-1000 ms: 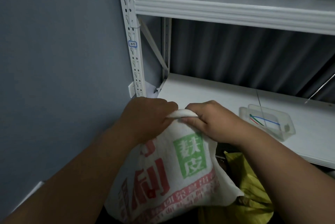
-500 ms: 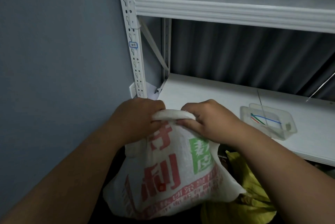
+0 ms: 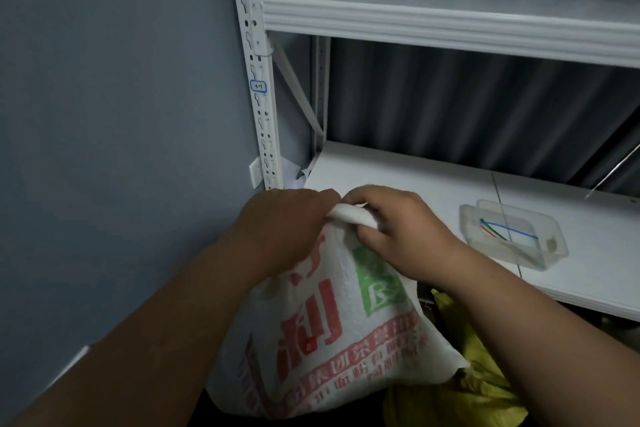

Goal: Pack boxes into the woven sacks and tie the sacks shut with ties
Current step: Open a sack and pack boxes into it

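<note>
The place looks like a storeroom or small warehouse corner. A white metal shelving rack (image 3: 450, 21) with a slotted upright post (image 3: 258, 80) bearing a small blue-edged label (image 3: 258, 86) stands against a bare grey wall (image 3: 114, 115), with dark corrugated sheeting (image 3: 467, 108) behind it. A clear plastic tray (image 3: 512, 234) of coloured ties (image 3: 507, 231) sits on the lower shelf (image 3: 398, 174), beside printed woven sacks (image 3: 332, 322).

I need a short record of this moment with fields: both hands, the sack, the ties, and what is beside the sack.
left hand: grips the gathered top of the sack
right hand: grips the same gathered top
sack: white woven sack, red and green print, not yet tied
ties: coloured ties lie in a clear tray on the lower shelf
beside sack: yellow sack at its right
</note>
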